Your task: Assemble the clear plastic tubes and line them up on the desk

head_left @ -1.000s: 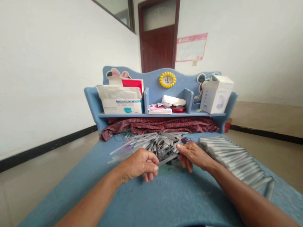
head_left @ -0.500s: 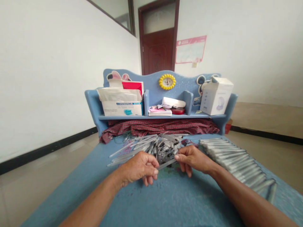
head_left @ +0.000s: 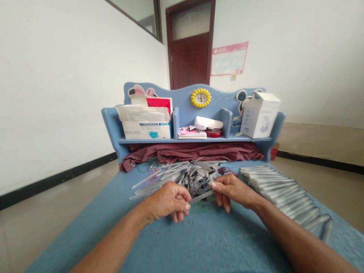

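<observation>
Between my hands lies a slim, translucent pen barrel (head_left: 201, 196), held low over the blue tabletop. My left hand (head_left: 173, 201) pinches its left end between thumb and forefinger. At the other end, my right hand (head_left: 229, 189) has thumb and fingertips closed on the tip; whether a small part is also held there I cannot make out. Just beyond the hands spreads a loose pile of pen parts (head_left: 196, 174), with clear tubes, caps and dark pieces mixed. Right of my right forearm, a row of assembled-looking pens (head_left: 278, 193) lies stacked side by side.
A blue shelf (head_left: 224, 140) crosses the back of the table (head_left: 182, 246). On it stand a mask box (head_left: 145, 127), a white carton (head_left: 260, 115), papers (head_left: 192, 135) and a red round tin (head_left: 214, 133). Red checked cloth (head_left: 193, 152) is bunched beneath.
My right hand has shifted very slightly at its end of the barrel. The left hand keeps its pinch, and the pile and the row look the same.
</observation>
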A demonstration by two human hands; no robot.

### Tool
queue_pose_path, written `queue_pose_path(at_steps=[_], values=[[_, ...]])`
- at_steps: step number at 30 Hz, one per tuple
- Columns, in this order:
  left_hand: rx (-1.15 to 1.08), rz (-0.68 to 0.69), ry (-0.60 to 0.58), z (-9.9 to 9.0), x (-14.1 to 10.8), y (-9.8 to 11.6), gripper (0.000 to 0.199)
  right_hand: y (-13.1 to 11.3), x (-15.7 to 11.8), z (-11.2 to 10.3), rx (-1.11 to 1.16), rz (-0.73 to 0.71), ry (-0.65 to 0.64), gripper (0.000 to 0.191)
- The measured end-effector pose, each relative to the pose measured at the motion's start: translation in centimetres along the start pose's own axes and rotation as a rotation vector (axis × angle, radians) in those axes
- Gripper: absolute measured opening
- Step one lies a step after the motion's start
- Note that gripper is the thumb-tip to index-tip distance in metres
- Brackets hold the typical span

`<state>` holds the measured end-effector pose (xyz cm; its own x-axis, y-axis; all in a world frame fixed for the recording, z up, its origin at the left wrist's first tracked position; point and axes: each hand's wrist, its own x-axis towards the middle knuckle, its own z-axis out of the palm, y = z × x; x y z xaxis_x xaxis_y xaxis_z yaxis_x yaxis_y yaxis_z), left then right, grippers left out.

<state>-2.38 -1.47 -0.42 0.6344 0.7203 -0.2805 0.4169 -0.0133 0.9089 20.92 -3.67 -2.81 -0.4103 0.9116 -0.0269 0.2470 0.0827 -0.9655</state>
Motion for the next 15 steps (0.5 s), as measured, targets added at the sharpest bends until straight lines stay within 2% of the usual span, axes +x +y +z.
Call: queue_pose_path(at_steps=[4,10,15], values=[[0.037,0.008,0.019,0.2,0.0,0.1,0.022,0.3,0.1,0.1,0.007,-0.009,-0.015,0.050],[0.166,0.049,0.122,0.8,0.2,0.5,0.020,0.4,0.2,0.1,-0.032,0.040,0.006,0.050],[0.210,0.090,0.204,1.1,0.3,0.4,0.018,0.2,-0.1,0.0,-0.018,-0.004,0.033,0.044]])
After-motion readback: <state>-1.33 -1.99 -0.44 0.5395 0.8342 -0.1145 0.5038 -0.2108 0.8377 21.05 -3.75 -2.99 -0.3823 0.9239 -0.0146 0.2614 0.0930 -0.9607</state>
